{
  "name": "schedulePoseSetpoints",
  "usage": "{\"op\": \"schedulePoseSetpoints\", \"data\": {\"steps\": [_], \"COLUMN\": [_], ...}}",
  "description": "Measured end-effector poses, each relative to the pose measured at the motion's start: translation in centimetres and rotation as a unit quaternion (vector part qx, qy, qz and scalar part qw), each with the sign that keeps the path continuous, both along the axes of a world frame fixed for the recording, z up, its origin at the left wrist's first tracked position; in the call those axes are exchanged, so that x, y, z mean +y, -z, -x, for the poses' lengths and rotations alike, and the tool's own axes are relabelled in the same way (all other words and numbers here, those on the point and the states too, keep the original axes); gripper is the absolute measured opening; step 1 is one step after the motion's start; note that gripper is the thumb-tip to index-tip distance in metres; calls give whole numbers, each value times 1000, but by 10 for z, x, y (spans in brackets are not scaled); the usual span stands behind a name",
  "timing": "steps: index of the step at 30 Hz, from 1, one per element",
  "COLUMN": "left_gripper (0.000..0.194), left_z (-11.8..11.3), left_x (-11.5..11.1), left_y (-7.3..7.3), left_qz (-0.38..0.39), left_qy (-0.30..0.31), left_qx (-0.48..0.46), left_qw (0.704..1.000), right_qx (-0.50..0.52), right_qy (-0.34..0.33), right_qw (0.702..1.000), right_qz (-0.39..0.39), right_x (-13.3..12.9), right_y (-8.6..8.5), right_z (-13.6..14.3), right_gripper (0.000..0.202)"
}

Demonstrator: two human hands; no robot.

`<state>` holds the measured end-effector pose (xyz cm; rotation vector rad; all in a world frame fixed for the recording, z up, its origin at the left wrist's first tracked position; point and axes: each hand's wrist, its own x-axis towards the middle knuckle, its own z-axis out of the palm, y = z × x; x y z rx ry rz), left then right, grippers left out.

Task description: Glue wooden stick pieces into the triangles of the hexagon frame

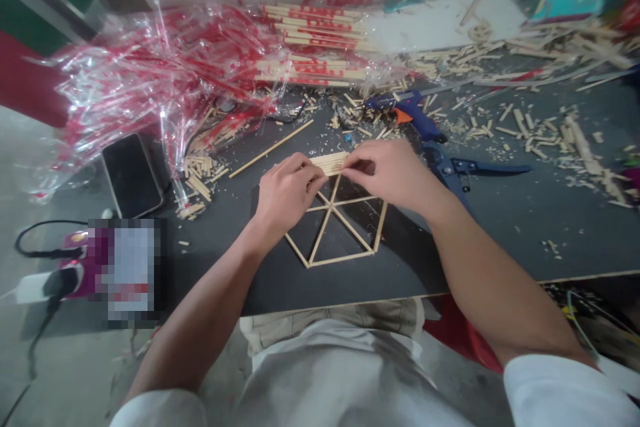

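Dark tabletop point(515, 227) beneath all fingers, spoked stick frame point(330, 206) flat on it, mostly nearer the body than the fingertips; blue cutters point(453, 167) right of the right fingers, glue gun point(423, 121) beyond them. Right hand point(387, 170): thumb and index pinched on right end of slat strip point(329, 163). Left hand point(287, 190): fingers curled, tips nearly together at its left end, grip unclear.

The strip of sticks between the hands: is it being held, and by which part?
Yes, the strip of sticks is held by both ends: the left hand at the left end, the right hand pinching the right.
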<state>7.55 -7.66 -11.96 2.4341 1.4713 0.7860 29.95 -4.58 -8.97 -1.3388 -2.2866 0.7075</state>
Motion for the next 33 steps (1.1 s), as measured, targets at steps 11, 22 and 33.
{"op": "schedulePoseSetpoints", "data": {"steps": [11, 22, 33], "left_gripper": [21, 20, 19], "left_z": [-1, -1, -1], "left_x": [-1, -1, -1], "left_y": [-1, -1, 0], "left_qz": [10, 1, 3], "left_qy": [-5, -11, -8], "left_qx": [-2, 7, 6], "left_qw": [1000, 1000, 1000], "right_qx": [4, 19, 41], "right_qy": [78, 95, 83], "right_qw": [997, 995, 995], "right_qz": [7, 3, 23], "right_x": [-9, -11, -9], "right_y": [8, 14, 16], "right_z": [11, 16, 13], "right_gripper": [14, 16, 11]}}
